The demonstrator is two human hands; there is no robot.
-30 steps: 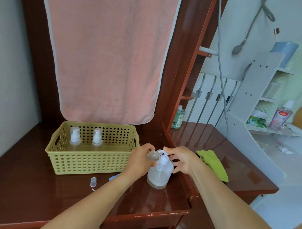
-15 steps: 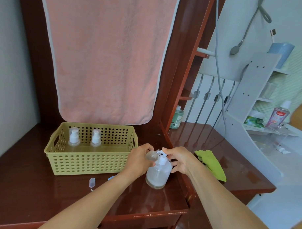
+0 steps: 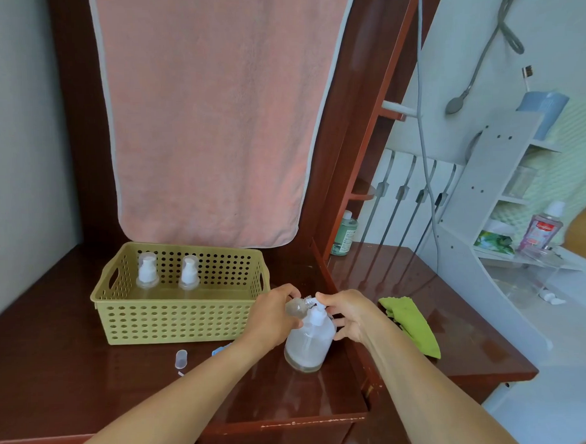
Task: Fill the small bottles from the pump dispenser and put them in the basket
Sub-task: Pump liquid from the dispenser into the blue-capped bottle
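Observation:
A clear pump dispenser (image 3: 309,345) with a white pump head stands on the dark wooden table, just right of the yellow-green perforated basket (image 3: 175,317). My left hand (image 3: 271,319) grips a small clear bottle (image 3: 296,308), tilted with its mouth at the pump's nozzle. My right hand (image 3: 349,314) rests on the pump head, fingers curled over it. Two small bottles (image 3: 147,271) with white pump caps stand upright inside the basket at its back left.
A small clear cap (image 3: 180,357) and a blue item (image 3: 220,350) lie on the table in front of the basket. A green cloth (image 3: 411,324) lies to the right. A pink towel (image 3: 208,118) hangs behind. A white shelf (image 3: 503,188) with bottles stands at the right.
Both hands stay at the dispenser with the small bottle held at the nozzle. Only the camera view has shifted slightly.

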